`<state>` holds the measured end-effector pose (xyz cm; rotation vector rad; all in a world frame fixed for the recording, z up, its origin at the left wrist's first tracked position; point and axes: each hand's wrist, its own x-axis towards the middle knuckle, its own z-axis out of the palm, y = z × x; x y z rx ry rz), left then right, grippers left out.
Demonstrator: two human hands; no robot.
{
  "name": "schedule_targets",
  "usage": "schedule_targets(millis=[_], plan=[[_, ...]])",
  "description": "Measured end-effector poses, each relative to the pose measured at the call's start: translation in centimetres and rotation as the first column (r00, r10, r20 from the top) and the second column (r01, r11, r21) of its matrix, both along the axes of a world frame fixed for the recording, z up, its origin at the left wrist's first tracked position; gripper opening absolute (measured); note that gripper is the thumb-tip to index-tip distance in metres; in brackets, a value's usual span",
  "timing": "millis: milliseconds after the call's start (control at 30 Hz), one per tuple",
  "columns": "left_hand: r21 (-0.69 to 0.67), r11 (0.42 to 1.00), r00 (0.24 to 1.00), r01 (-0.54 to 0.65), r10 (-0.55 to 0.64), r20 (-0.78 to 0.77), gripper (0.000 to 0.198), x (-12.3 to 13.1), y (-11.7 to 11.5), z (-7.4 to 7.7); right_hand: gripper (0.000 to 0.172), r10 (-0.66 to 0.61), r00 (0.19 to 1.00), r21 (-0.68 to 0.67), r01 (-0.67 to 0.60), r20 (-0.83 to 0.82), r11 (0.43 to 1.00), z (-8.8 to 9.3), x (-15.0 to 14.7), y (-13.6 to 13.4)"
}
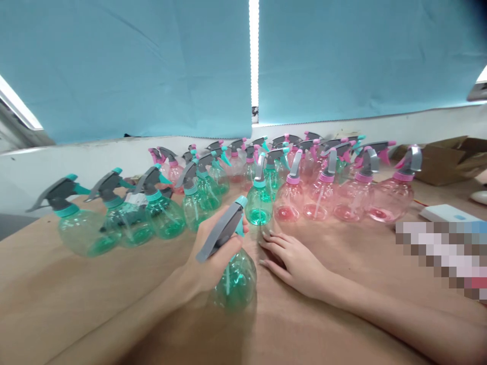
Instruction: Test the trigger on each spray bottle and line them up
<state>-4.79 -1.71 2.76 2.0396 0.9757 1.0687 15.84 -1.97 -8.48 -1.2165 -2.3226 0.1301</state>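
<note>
My left hand (213, 253) is wrapped round the neck of a green spray bottle (234, 281) with a grey trigger head, which stands on the brown table (76, 299) just in front of me. Right beside it my right hand (292, 256) lies flat on the table, fingers stretched out toward the bottle, holding nothing. Behind both hands stand several green spray bottles (163, 213) on the left and several pink spray bottles (353, 197) on the right, all with grey trigger heads.
A white box (449, 213) lies at the right, with a blurred-out patch below it. An open cardboard box (445, 162) stands at the far right. Blue sheets (133, 66) hang behind the table above a white ledge.
</note>
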Motion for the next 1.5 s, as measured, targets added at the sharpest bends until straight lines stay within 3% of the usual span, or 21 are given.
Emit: schedule_targets(millis=[167,400,733,1500], plan=[[-0.023,1.000,1.000,0.010,-0.011,-0.007,0.009,-0.1,0.0,-0.2,0.039,0.002,1.000,-0.001,-0.002,-0.010,1.000,0.1,0.0,0.0],[-0.048,0.999,1.000,0.007,-0.006,0.016,0.031,0.0,-0.2,-0.5,0.040,0.008,1.000,0.007,-0.008,-0.019,1.000,-0.1,0.0,0.0],[-0.074,0.997,0.997,0.009,-0.004,0.075,0.031,-0.3,-0.1,-1.3,0.039,-0.006,1.000,0.009,0.006,-0.007,1.000,0.0,0.0,0.0],[-0.080,0.997,0.998,0.012,-0.007,0.068,0.030,-0.1,-0.2,-1.1,0.039,0.007,1.000,0.010,-0.007,-0.020,1.000,-0.1,0.0,0.0]])
